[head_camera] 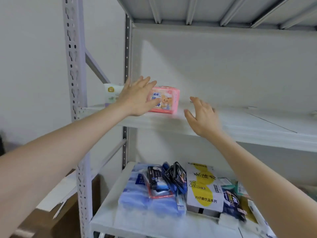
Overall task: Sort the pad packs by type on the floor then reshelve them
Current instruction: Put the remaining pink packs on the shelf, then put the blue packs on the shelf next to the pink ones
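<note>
1. Now both hands reach to the middle shelf [240,124], where the pink pad pack [167,99] stands at about 11 o'clock of the view, near the left post
2. Left hand [137,98] is spread flat, fingers loose, in front of the pack's left end; I cannot tell if it touches. Right hand [203,115] is released and empty, apart from the pack at its 4 o'clock side
3. To do this well, I think the hands should close from both short ends and keep the pack level
4. Its long axis runs left to right along the shelf, printed face toward the person
5. Another pale pack [111,94] stands at its 9 o'clock
</note>
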Demonstrator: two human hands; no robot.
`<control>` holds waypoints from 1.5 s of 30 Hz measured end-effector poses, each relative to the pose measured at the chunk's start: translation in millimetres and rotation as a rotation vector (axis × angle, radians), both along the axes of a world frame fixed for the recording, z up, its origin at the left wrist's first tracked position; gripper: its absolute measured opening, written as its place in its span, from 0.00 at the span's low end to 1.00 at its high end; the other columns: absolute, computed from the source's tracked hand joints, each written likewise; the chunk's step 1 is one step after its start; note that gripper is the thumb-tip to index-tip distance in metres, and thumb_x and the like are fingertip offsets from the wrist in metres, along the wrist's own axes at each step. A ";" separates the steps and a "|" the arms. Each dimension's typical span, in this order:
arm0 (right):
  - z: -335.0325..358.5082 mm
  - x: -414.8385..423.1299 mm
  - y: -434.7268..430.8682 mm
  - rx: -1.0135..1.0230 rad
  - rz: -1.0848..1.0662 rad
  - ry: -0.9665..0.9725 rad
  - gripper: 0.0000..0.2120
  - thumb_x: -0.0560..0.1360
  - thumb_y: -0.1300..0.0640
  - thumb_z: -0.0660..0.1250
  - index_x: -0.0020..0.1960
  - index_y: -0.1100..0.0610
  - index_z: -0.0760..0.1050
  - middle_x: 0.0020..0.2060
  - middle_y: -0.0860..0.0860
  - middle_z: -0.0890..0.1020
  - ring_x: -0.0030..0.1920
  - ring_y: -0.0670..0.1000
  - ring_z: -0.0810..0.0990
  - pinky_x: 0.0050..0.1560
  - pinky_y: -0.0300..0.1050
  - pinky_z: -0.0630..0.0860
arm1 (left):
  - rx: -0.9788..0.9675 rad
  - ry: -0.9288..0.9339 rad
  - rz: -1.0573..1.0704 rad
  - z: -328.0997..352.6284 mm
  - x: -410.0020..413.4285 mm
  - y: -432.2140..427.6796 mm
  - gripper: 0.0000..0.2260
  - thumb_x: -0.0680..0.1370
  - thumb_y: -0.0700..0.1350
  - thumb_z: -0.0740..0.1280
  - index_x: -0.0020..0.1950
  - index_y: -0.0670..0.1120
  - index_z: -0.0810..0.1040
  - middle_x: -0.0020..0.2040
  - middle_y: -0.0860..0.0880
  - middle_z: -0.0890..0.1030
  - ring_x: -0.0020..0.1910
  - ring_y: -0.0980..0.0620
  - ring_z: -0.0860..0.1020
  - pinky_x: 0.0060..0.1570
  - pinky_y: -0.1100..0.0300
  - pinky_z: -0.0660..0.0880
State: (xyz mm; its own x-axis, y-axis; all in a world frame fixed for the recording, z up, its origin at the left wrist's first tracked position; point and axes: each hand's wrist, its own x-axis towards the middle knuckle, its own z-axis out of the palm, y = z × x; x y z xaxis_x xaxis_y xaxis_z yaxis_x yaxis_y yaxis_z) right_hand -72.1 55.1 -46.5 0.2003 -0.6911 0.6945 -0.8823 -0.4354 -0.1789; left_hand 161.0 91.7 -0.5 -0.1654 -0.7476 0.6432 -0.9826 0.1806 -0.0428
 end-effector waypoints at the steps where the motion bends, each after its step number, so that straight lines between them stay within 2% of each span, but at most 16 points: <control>1: -7.3 -3.9 9.4 -0.012 -0.016 0.038 0.26 0.80 0.46 0.55 0.74 0.55 0.60 0.73 0.54 0.66 0.71 0.57 0.65 0.69 0.58 0.59 | -0.010 0.008 0.013 -14.2 -4.9 11.4 0.31 0.79 0.62 0.55 0.79 0.49 0.56 0.79 0.46 0.56 0.78 0.46 0.51 0.74 0.43 0.43; 7: -51.9 -25.3 62.2 0.035 -0.081 0.205 0.28 0.80 0.44 0.52 0.77 0.55 0.55 0.77 0.55 0.59 0.77 0.54 0.55 0.73 0.62 0.49 | 0.064 0.024 0.099 -87.4 -31.5 70.1 0.30 0.81 0.62 0.52 0.80 0.50 0.52 0.80 0.46 0.50 0.79 0.46 0.47 0.74 0.44 0.40; 13: -106.9 -50.4 118.0 0.066 -0.120 0.276 0.29 0.80 0.43 0.51 0.77 0.55 0.54 0.77 0.55 0.57 0.77 0.54 0.53 0.74 0.63 0.45 | 0.086 0.024 0.127 -152.8 -52.0 114.1 0.30 0.81 0.61 0.50 0.80 0.50 0.50 0.80 0.47 0.48 0.79 0.47 0.45 0.74 0.45 0.38; 19: -186.1 -81.3 181.5 0.152 -0.162 0.299 0.30 0.80 0.41 0.49 0.78 0.54 0.53 0.78 0.55 0.55 0.78 0.54 0.52 0.74 0.62 0.44 | 0.125 -0.002 0.091 -245.8 -82.9 163.7 0.30 0.80 0.62 0.49 0.80 0.50 0.51 0.80 0.46 0.49 0.79 0.46 0.45 0.75 0.42 0.39; 22: -233.0 -100.7 213.4 0.239 -0.171 0.292 0.31 0.80 0.41 0.50 0.78 0.53 0.51 0.78 0.54 0.52 0.78 0.55 0.51 0.74 0.63 0.45 | 0.195 -0.032 0.049 -298.0 -104.7 193.0 0.30 0.80 0.60 0.51 0.80 0.50 0.51 0.80 0.46 0.49 0.79 0.46 0.45 0.74 0.44 0.38; 25: -277.8 -124.7 240.4 0.320 -0.180 0.306 0.31 0.80 0.41 0.51 0.78 0.54 0.50 0.78 0.55 0.52 0.78 0.56 0.51 0.74 0.64 0.47 | 0.283 -0.050 0.030 -347.1 -128.0 220.0 0.30 0.81 0.60 0.52 0.80 0.51 0.49 0.80 0.46 0.48 0.79 0.46 0.45 0.75 0.42 0.41; 31: -360.9 -186.1 294.6 0.464 -0.193 0.298 0.31 0.79 0.43 0.53 0.78 0.55 0.52 0.78 0.55 0.56 0.77 0.56 0.54 0.74 0.63 0.49 | 0.415 -0.008 -0.011 -438.6 -195.9 280.1 0.30 0.79 0.57 0.60 0.79 0.49 0.57 0.79 0.45 0.55 0.79 0.44 0.52 0.75 0.41 0.46; 35: -412.3 -222.9 328.4 0.558 -0.170 0.346 0.33 0.79 0.43 0.53 0.79 0.55 0.49 0.78 0.53 0.53 0.78 0.53 0.51 0.75 0.61 0.46 | 0.536 -0.025 -0.004 -492.0 -236.7 315.8 0.31 0.79 0.56 0.60 0.79 0.50 0.55 0.79 0.45 0.55 0.79 0.44 0.51 0.74 0.44 0.41; 39: -468.9 -250.2 362.1 0.674 -0.158 0.377 0.33 0.80 0.43 0.51 0.79 0.55 0.45 0.79 0.53 0.50 0.78 0.53 0.48 0.75 0.60 0.42 | 0.631 -0.006 -0.031 -541.1 -268.2 343.6 0.31 0.79 0.55 0.61 0.79 0.50 0.56 0.79 0.45 0.55 0.79 0.44 0.52 0.75 0.43 0.44; 45: -551.8 -270.6 402.3 0.850 -0.137 0.410 0.31 0.81 0.42 0.48 0.79 0.56 0.47 0.79 0.53 0.51 0.78 0.53 0.50 0.74 0.60 0.43 | 0.777 -0.047 -0.035 -609.8 -287.1 370.3 0.30 0.80 0.56 0.58 0.79 0.51 0.53 0.80 0.46 0.54 0.79 0.46 0.51 0.75 0.44 0.43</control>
